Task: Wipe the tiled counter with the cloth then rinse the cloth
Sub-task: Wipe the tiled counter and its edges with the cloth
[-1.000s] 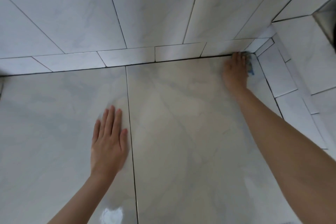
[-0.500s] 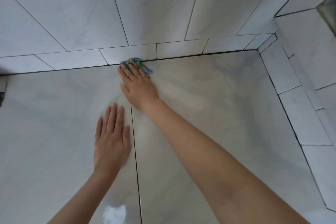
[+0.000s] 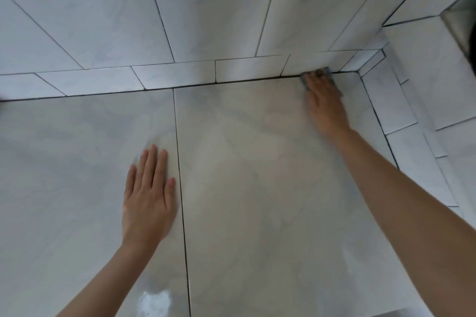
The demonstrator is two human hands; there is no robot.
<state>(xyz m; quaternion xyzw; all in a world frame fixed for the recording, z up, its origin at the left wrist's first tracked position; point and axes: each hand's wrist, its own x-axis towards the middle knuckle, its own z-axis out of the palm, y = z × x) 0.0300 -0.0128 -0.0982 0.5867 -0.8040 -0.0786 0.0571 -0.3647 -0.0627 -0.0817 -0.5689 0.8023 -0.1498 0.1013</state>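
Note:
The tiled counter (image 3: 257, 188) is pale grey marble-look tile with dark grout lines. My right hand (image 3: 325, 103) presses a small blue cloth (image 3: 306, 83) flat against the counter at the far right, along the joint with the back wall; only the cloth's edges show past the fingers. My left hand (image 3: 149, 201) lies flat, palm down, fingers straight, on the counter left of the centre grout line.
A tiled back wall (image 3: 206, 13) rises behind the counter and a tiled side wall (image 3: 425, 100) closes off the right. A dark metallic edge (image 3: 461, 20) shows at the upper right corner. A glossy reflection (image 3: 154, 301) sits near the front edge.
My right hand swept the cloth from the right corner to the middle of the back joint, then back toward the right corner. My left hand stayed flat in place.

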